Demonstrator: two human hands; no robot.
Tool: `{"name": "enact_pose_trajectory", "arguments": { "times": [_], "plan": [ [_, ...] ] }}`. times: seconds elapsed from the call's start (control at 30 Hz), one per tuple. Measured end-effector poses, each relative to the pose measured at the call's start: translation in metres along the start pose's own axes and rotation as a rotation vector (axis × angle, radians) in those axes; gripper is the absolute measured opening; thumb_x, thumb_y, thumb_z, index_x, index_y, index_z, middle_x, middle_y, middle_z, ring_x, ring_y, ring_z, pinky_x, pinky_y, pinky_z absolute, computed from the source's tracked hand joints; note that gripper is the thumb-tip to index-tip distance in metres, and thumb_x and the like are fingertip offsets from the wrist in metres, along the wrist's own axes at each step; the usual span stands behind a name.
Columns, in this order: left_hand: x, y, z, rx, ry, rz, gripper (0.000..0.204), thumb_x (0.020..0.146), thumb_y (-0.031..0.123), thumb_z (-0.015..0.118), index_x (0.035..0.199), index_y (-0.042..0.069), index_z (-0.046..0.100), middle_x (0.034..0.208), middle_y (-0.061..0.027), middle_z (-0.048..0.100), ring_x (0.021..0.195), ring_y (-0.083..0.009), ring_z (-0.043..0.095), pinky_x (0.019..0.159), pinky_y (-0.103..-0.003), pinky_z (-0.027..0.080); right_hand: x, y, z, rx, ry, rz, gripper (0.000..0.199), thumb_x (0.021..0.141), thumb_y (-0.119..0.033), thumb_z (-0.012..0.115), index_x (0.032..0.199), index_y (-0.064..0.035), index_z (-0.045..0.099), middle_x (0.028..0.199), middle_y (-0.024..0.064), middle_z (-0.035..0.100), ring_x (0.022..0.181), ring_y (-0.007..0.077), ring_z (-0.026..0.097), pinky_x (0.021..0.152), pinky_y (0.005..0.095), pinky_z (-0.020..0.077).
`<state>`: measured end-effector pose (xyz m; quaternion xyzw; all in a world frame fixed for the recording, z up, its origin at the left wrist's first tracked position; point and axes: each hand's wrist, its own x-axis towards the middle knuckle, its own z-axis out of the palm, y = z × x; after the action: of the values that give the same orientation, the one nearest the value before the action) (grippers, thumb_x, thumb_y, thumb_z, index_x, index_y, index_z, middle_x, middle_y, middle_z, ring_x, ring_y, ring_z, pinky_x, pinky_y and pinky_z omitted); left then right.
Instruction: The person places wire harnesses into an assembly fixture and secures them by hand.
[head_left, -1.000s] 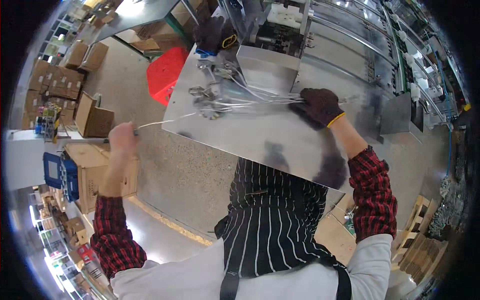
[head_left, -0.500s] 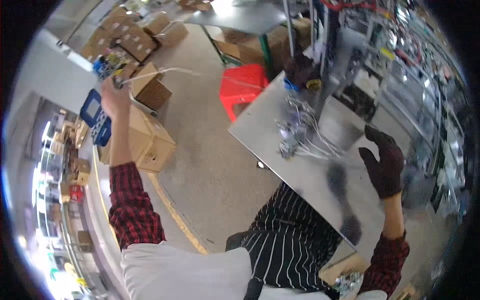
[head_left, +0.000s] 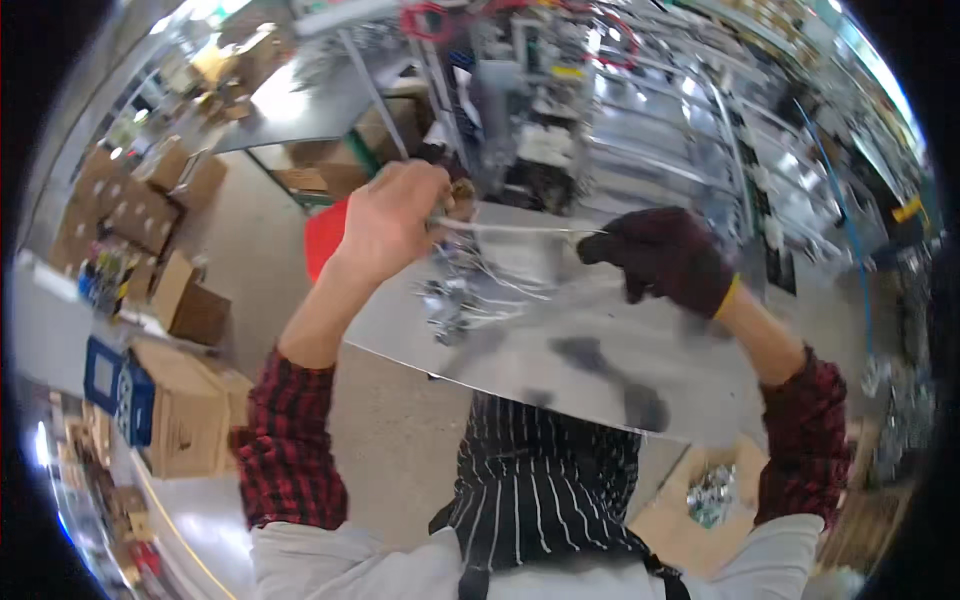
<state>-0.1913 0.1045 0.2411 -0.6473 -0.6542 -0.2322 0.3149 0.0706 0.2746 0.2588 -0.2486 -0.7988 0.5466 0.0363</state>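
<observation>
My bare left hand (head_left: 385,220) is closed above the far left part of a metal-topped table (head_left: 690,390). A thin whitish strand (head_left: 515,228) runs almost straight from it to my right hand (head_left: 670,260). That hand wears a dark glove with a yellow cuff, its fingers pinched at the strand's other end. Whether the strand is cord or narrow tape, I cannot tell. A small brownish thing (head_left: 461,196) shows beside my left fingertips; whether I hold it is unclear. Beneath the strand, a bundle of white wires with metal parts (head_left: 455,305) lies on the table.
A red stool (head_left: 325,240) stands behind my left forearm. Cardboard boxes (head_left: 185,410) sit on the floor at left, with a blue case (head_left: 120,390) at one. Metal racks (head_left: 660,130) fill the far side. An open carton with small metal parts (head_left: 712,495) is low right.
My left hand has come from the far left to above the table, and my view has turned right. The gloved right hand, open before, has closed on the strand, now stretched between both hands.
</observation>
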Motion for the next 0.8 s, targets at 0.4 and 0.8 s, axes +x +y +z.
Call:
{"name": "enact_pose_trajectory", "arguments": {
  "times": [0.4,0.8],
  "plan": [
    [0.02,0.018,0.06,-0.444,-0.359,0.111,0.047,0.074,0.032,0.076,0.104,0.003,0.055,0.093,-0.012,0.057,0.083,-0.0314,0.06,0.069,-0.039,0.049,-0.041,0.017,-0.067,-0.245,-0.016,-0.168,0.026,0.091,-0.011,0.059,0.117,-0.0064,0.064,0.088,0.0067,0.07,0.071,0.0116,0.069,0.058,0.0264,0.0552],
    [0.04,-0.013,0.085,-0.471,-0.32,0.134,0.049,0.073,0.035,0.075,0.103,0.002,0.056,0.092,-0.0135,0.058,0.08,-0.0344,0.058,0.068,-0.038,0.049,0.001,0.006,-0.097,-0.155,-0.2,0.029,0.034,0.093,-0.01,0.053,0.125,-0.0191,0.061,0.094,0.0074,0.069,0.076,0.013,0.069,0.052,0.0242,0.0533]
  ]
}}
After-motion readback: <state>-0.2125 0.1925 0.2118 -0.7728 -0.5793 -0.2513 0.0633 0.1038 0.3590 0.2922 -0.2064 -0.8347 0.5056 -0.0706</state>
